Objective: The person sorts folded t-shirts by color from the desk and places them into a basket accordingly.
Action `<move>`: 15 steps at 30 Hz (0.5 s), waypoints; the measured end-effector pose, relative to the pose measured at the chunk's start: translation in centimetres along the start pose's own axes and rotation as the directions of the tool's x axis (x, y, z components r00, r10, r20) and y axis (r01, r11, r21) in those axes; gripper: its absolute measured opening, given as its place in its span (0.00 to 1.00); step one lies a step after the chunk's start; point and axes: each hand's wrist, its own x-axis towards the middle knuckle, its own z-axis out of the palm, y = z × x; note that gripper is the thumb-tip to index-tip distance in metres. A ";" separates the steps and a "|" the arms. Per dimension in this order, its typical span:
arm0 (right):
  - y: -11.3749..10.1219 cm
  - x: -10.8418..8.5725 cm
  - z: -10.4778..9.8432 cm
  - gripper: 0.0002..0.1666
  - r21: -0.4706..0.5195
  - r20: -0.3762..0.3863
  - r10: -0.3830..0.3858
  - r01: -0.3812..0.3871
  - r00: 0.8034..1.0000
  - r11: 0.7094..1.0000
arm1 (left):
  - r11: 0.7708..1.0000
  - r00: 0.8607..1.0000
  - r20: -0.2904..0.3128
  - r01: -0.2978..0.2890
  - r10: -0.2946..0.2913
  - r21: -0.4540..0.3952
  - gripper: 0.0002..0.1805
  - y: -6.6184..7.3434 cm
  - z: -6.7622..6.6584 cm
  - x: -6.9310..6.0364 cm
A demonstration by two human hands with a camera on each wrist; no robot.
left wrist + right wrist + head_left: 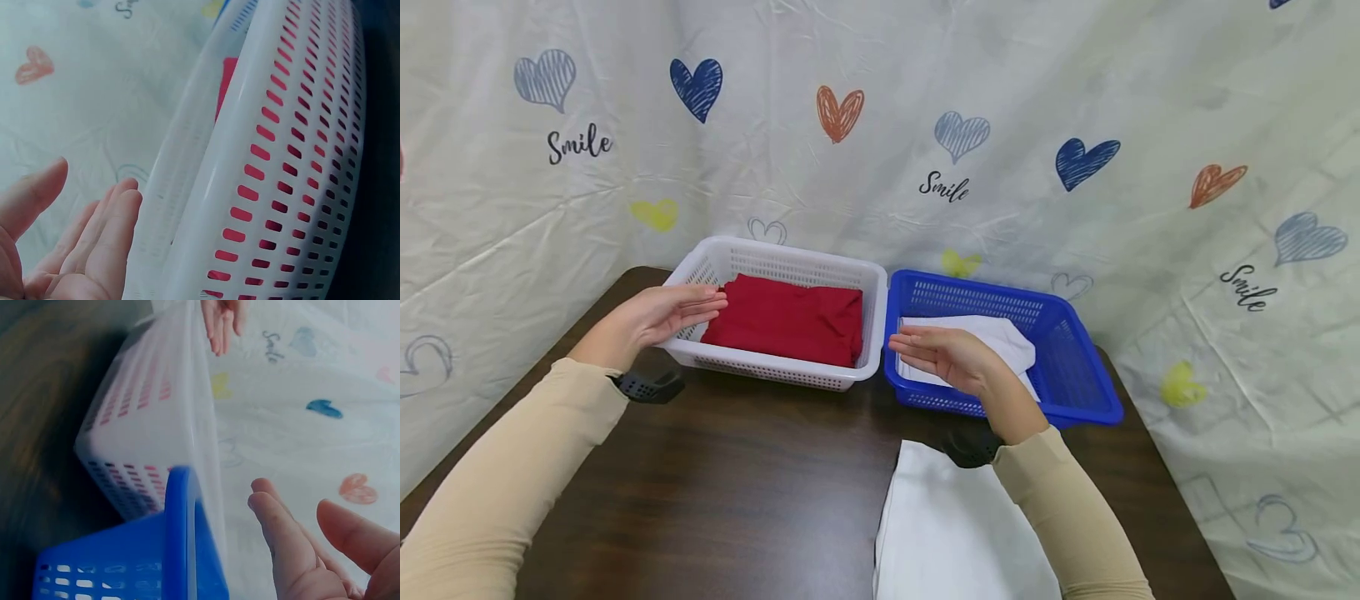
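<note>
In the head view my left hand (658, 318) hovers over the left end of a white basket (767, 364), fingers extended and nothing in them. Folded red cloth (790, 319) lies inside that basket. My right hand (951, 357) is held above the left part of a blue basket (1075, 367), also with straight fingers and no object. Beneath it, white folded cloth (1000, 337) lies in the blue basket, partly hidden by the hand. The left wrist view shows the left fingers (103, 250) beside the white basket's rim.
A white cloth (955, 533) lies on the dark wooden table (722, 492) at the front right, partly under the right forearm. Behind the two side-by-side baskets hangs a pale curtain (880, 50) printed with hearts and "Smile".
</note>
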 end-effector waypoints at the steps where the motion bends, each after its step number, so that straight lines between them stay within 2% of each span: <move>1: 0.1 -0.3 0.1 0.31 -0.005 0.005 -0.004 0.004 1.000 1.000 | 1.000 1.000 0.007 -0.002 0.002 -0.005 0.07 0.0 0.0 -0.3; 8: 0.7 -2.8 0.5 0.31 -0.016 0.038 -0.017 0.018 0.999 1.000 | 1.000 0.999 0.042 -0.025 0.025 -0.006 0.06 -0.9 0.2 -2.7; 15: 2.3 -6.8 -0.2 0.33 -0.017 0.048 -0.042 0.043 0.998 0.999 | 0.998 0.989 0.139 -0.056 0.055 0.006 0.11 -2.3 0.6 -5.4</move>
